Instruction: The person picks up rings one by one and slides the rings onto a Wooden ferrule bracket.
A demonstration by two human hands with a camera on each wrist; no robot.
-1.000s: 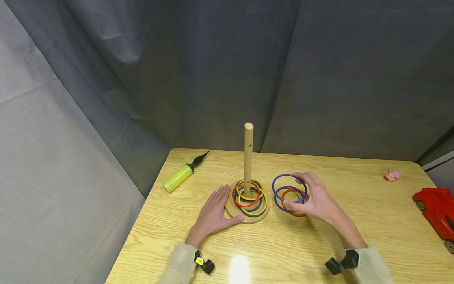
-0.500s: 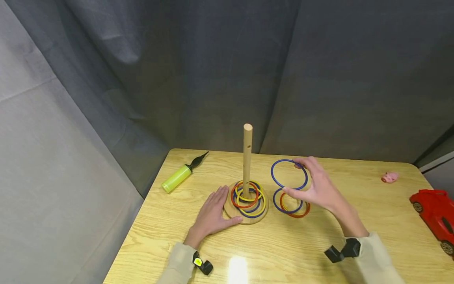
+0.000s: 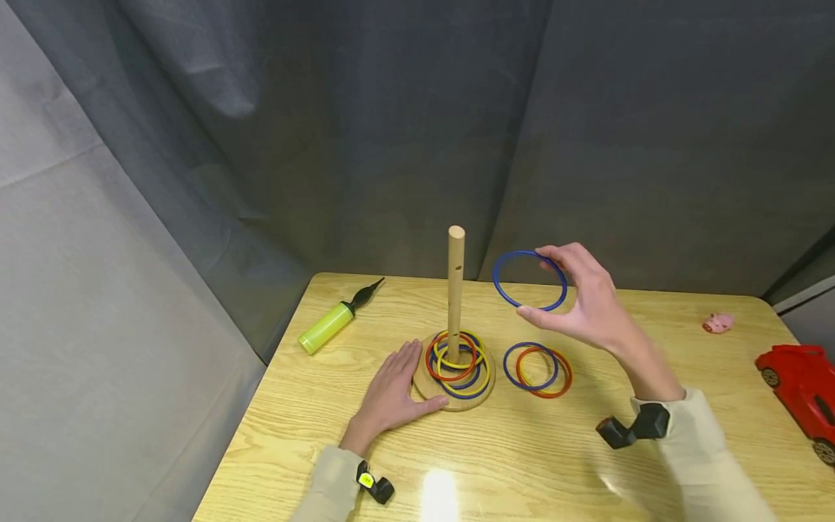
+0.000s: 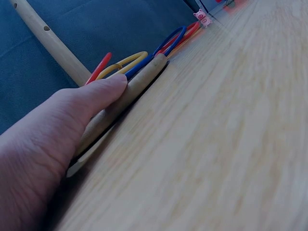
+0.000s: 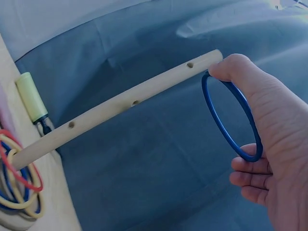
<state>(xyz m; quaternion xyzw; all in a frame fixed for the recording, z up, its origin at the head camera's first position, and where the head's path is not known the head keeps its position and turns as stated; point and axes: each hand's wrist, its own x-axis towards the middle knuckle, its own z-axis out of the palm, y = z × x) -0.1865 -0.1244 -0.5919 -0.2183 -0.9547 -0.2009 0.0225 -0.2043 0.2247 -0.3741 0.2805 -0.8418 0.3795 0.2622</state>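
Raised above the table in the head view, my right hand (image 3: 587,308) pinches a blue ring (image 3: 496,279) between thumb and fingers at its right side. The ring tilts to the right of a tall wooden post (image 3: 455,290). In the right wrist view, the thumb overlaps the post's tip and the fingers curl at the ring's other side. My left hand (image 3: 386,399) rests against the round wooden base (image 3: 427,384), fingers straight along its left edge and thumb on its front rim. Several red, yellow and blue rings lie overlapped around the post's foot.
Right of the base, a blue ring (image 3: 505,362) overlaps a red ring (image 3: 570,380) and a yellow one on the table. A green hand pump (image 3: 327,328) lies back left. A pink pig toy (image 3: 718,323) and a red toy car (image 3: 799,391) sit far right.
My right hand has lifted the blue ring up and away from the other loose rings, and the ring has tipped flatter. The left hand has stayed at the base.
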